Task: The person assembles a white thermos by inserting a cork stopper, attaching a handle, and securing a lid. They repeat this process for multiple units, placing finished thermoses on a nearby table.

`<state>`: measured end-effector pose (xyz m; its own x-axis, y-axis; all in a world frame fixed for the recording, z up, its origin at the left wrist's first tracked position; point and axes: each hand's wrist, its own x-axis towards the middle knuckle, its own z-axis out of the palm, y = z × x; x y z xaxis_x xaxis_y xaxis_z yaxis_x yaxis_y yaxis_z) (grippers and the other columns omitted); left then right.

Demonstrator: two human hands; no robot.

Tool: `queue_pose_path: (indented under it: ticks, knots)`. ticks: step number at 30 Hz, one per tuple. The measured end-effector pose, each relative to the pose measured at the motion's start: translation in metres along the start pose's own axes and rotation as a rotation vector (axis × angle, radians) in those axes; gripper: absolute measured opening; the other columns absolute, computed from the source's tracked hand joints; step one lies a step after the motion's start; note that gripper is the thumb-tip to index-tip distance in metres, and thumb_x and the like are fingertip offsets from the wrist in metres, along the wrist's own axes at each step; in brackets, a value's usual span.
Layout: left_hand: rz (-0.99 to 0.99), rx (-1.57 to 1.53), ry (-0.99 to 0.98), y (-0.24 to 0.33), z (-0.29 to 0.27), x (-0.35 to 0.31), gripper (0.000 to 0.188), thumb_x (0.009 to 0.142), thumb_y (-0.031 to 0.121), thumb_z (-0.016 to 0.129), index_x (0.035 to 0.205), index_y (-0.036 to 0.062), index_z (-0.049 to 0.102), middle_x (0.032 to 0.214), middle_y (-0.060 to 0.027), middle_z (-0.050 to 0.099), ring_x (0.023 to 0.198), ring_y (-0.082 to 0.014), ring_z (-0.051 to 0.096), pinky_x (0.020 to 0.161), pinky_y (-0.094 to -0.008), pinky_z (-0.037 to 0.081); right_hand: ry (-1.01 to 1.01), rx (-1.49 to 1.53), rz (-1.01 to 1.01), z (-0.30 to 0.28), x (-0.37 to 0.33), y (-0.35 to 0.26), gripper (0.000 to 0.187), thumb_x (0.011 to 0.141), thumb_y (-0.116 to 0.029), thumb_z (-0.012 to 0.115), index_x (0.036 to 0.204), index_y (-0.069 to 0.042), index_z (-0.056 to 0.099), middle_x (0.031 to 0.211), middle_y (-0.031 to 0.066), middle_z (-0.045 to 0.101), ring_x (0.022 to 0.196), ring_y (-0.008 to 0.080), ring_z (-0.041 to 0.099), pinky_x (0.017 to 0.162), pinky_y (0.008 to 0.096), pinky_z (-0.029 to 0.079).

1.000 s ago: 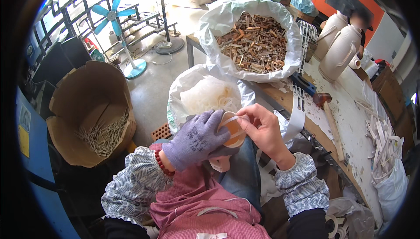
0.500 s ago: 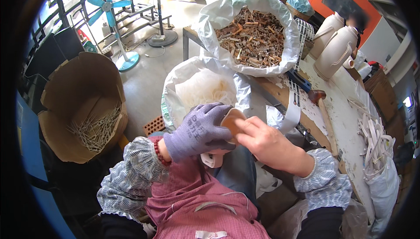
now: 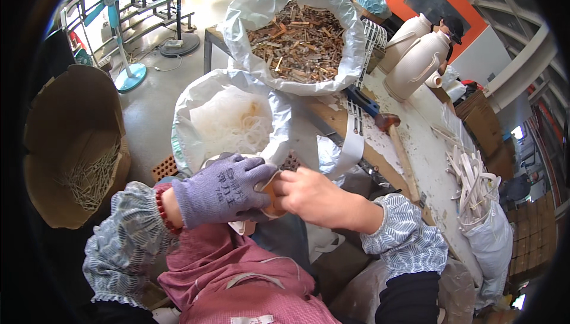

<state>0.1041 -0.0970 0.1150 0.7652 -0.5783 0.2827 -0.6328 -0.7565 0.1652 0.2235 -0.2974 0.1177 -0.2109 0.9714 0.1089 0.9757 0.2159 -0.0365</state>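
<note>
My left hand (image 3: 222, 191), in a purple-grey knit glove, is wrapped round a hollow cream plastic shell (image 3: 271, 204) held above my lap. The inside of its opening looks orange, and a white part juts out beneath the glove. Bare and bent at the fingers, my right hand (image 3: 317, 198) pinches at the right side of the opening; its fingertips are partly hidden there. Just beyond both hands stands a white sack (image 3: 185, 119) with pale translucent rings (image 3: 252, 137) in it.
A larger sack (image 3: 237, 24) of brown scraps (image 3: 300, 42) stands farther back. On the right-hand bench (image 3: 442, 205) are a hammer (image 3: 401, 152) and two cream thermos flasks (image 3: 418, 66). A cut cardboard box (image 3: 71, 101) holds thin sticks at left. Pale strips (image 3: 472, 178) fill a bag at right.
The view has swung to the right, so the surroundings sit farther left. My right fingers have shifted from inside the opening to its right edge; the left hand keeps its grip.
</note>
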Motion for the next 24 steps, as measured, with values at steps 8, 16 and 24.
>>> queue_pose_path:
  ticks: [8,16,24]
  knots:
    - [0.045,0.237,0.137,-0.017,-0.024,0.027,0.012,0.071,0.028,0.068,0.081,0.0209,0.065,0.119,-0.0038,0.056,0.123,-0.0326,0.049,0.101,-0.0543,0.040,0.582,-0.005,0.748,0.030,-0.104,0.177,0.028,0.085,-0.003,0.058,0.112,-0.005,0.067,0.111,0.0114,0.067,0.108,0.0280,0.058,0.095,0.0359,0.045]
    - [-0.118,0.151,0.087,-0.029,-0.025,0.007,0.043,0.070,0.031,0.076,0.107,0.0148,0.064,0.104,-0.0041,0.058,0.103,-0.0247,0.057,0.099,-0.0460,0.044,0.625,0.032,0.916,0.090,-0.143,0.237,0.013,0.080,-0.009,0.066,0.092,-0.003,0.068,0.098,0.0110,0.066,0.093,0.0296,0.059,0.084,0.0368,0.046]
    - [-0.407,0.177,0.603,-0.024,-0.084,0.001,0.013,0.086,0.013,0.069,0.093,0.0020,0.067,0.074,-0.0070,0.057,0.065,-0.0184,0.057,0.061,-0.0324,0.045,0.631,0.036,0.900,0.085,-0.157,0.248,0.020,0.079,-0.013,0.068,0.097,-0.004,0.068,0.095,0.0112,0.066,0.092,0.0298,0.061,0.083,0.0379,0.047]
